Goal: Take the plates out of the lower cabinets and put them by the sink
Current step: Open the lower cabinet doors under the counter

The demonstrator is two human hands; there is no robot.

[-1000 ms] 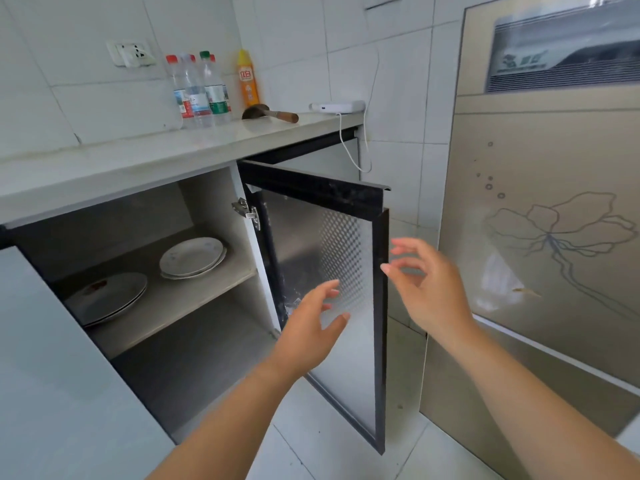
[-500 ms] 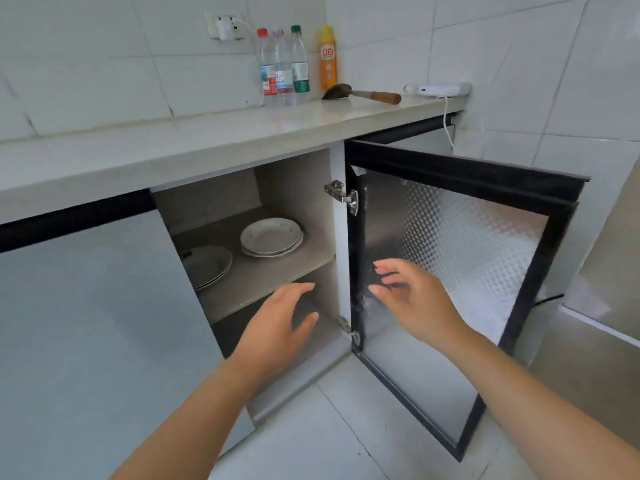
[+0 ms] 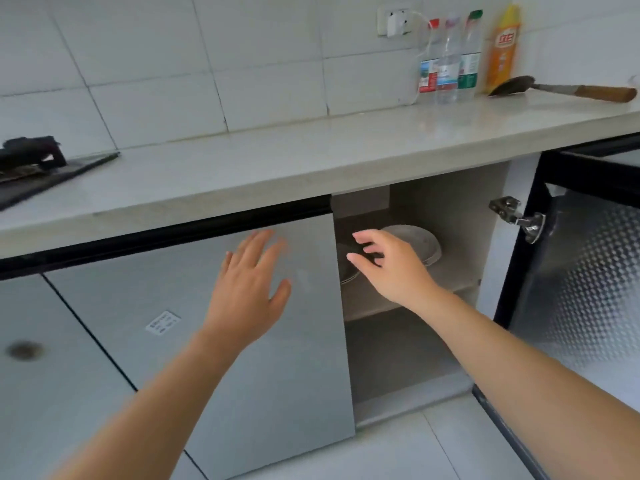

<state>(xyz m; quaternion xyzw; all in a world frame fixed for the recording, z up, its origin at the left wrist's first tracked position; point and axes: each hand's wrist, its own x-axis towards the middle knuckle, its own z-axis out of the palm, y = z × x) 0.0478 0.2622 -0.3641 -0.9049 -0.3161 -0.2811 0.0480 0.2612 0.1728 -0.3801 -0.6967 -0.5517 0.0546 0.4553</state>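
My right hand (image 3: 391, 268) is spread open and empty, reaching into the open cabinet, with the stacked white plates (image 3: 415, 242) just beyond its fingertips on the shelf (image 3: 446, 271). My left hand (image 3: 251, 289) is also open and empty, hovering before the closed cabinet door (image 3: 214, 327). A second plate (image 3: 346, 271) sits half hidden behind that door's edge; grabbing blindly there could knock it against the frame or tip the stack.
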